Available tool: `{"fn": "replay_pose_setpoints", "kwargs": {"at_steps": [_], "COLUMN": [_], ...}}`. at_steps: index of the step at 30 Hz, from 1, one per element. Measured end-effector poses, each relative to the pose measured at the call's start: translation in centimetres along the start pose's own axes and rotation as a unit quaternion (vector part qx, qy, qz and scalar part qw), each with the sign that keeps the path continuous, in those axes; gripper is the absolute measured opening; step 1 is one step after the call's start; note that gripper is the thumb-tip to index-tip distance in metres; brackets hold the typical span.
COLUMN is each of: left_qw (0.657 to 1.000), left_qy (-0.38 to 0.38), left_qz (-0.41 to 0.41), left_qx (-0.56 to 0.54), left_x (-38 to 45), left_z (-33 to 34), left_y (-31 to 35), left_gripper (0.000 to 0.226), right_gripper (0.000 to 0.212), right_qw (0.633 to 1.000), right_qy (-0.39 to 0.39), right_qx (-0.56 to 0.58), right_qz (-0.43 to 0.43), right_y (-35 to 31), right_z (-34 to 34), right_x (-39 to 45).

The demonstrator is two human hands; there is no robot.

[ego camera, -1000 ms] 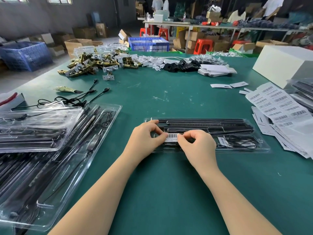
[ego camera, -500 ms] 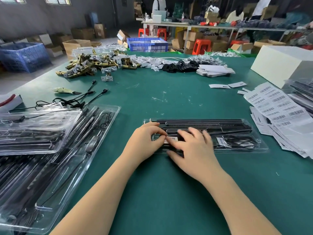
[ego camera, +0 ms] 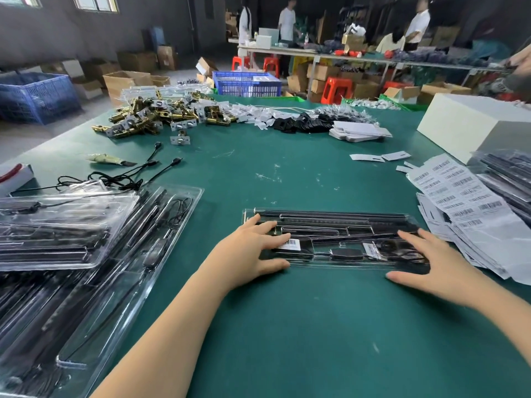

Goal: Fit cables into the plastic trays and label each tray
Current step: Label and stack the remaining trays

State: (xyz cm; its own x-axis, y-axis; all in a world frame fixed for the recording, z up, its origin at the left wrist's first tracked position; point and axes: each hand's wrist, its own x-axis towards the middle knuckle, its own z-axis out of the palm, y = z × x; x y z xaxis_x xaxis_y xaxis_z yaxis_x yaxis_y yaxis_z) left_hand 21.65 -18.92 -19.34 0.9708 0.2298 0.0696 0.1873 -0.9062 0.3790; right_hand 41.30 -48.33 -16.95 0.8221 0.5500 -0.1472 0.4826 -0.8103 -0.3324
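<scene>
A clear plastic tray (ego camera: pixel 339 262) holding black strips and a coiled cable lies flat on the green table in front of me. A white barcode label (ego camera: pixel 293 243) is stuck on its left part. My left hand (ego camera: pixel 249 249) rests on the tray's left end with fingers straight on top and the thumb along the near edge. At the tray's right end my right hand (ego camera: pixel 431 264) lies the same way, fingers spread over the top.
Stacked filled trays (ego camera: pixel 86 254) cover the left side. Barcode label sheets (ego camera: pixel 471 202) and more trays (ego camera: pixel 505 173) lie at the right, by a white box (ego camera: pixel 471 122). Loose black cables (ego camera: pixel 126 176), brass hardware (ego camera: pixel 155 116) and small tags sit farther back.
Both hands left the label after pressing it down. My right hand slid to the tray's right end and my left hand flattened on the left end.
</scene>
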Motion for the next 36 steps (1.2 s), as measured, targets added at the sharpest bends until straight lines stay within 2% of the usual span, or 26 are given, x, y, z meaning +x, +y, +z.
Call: {"fn": "replay_pose_setpoints", "kwargs": {"at_steps": [4,8,11,14,18,20,22,24,25,27,29,30,32,34,36], "left_qw": [0.999,0.997,0.996,0.996,0.981,0.974,0.964,0.946,0.935,0.912,0.893,0.884,0.865,0.842,0.829], "left_qy": [0.021,0.031,0.03,0.017,0.065,0.093,0.116,0.141,0.149,0.157,0.158,0.16,0.17,0.185,0.185], "left_qz": [0.01,-0.014,-0.058,-0.081,-0.122,-0.126,-0.135,-0.157,-0.168,-0.185,-0.193,-0.196,-0.207,-0.221,-0.233], "left_qx": [-0.031,-0.068,-0.055,-0.045,-0.135,-0.164,-0.196,-0.246,-0.276,-0.329,-0.374,-0.393,-0.424,-0.457,-0.473], "left_x": [-0.1,-0.4,-0.4,-0.4,-0.2,0.0,0.0,0.2,0.4,0.5,0.6,0.7,0.6,0.6,0.5], "left_z": [-0.2,-0.1,0.2,0.3,-0.1,-0.3,-0.5,-0.7,-0.7,-0.8,-0.7,-0.7,-0.7,-0.9,-1.0], "left_y": [-0.4,-0.5,-0.2,0.3,0.2,-0.5,-1.2,-1.6,-1.9,-2.3,-2.5,-2.6,-2.6,-2.6,-2.5], "left_gripper": [0.054,0.068,0.076,0.074,0.039,0.041,0.047,0.048,0.047,0.047,0.047,0.048,0.054,0.06,0.059], "right_gripper": [0.079,0.057,0.057,0.06,0.059,0.06,0.059,0.061,0.058,0.038,0.012,0.003,0.004,0.005,0.006], "right_qw": [0.995,0.99,0.991,0.993,0.986,0.978,0.953,0.904,0.872,0.808,0.77,0.775,0.808,0.82,0.815], "right_qy": [0.066,0.12,0.114,0.1,0.129,0.13,0.145,0.154,0.15,0.119,0.053,0.012,-0.038,-0.04,-0.037], "right_qx": [0.047,0.03,0.036,0.049,0.103,0.15,0.241,0.362,0.421,0.519,0.569,0.566,0.527,0.515,0.529], "right_qz": [-0.053,-0.072,-0.066,-0.046,0.031,0.065,0.111,0.17,0.198,0.252,0.283,0.279,0.26,0.245,0.232], "right_y": [1.5,1.9,1.7,1.4,0.6,0.2,0.0,0.1,0.1,0.6,1.4,1.5,1.8,1.9,2.0], "right_z": [0.5,1.1,0.9,0.9,1.0,1.0,0.8,0.1,-0.4,-1.5,-2.2,-2.4,-2.5,-2.4,-2.4], "right_x": [-0.5,-0.9,-1.1,-0.9,-0.3,-0.1,0.5,1.4,1.7,2.4,2.7,2.6,2.3,1.9,1.6]}}
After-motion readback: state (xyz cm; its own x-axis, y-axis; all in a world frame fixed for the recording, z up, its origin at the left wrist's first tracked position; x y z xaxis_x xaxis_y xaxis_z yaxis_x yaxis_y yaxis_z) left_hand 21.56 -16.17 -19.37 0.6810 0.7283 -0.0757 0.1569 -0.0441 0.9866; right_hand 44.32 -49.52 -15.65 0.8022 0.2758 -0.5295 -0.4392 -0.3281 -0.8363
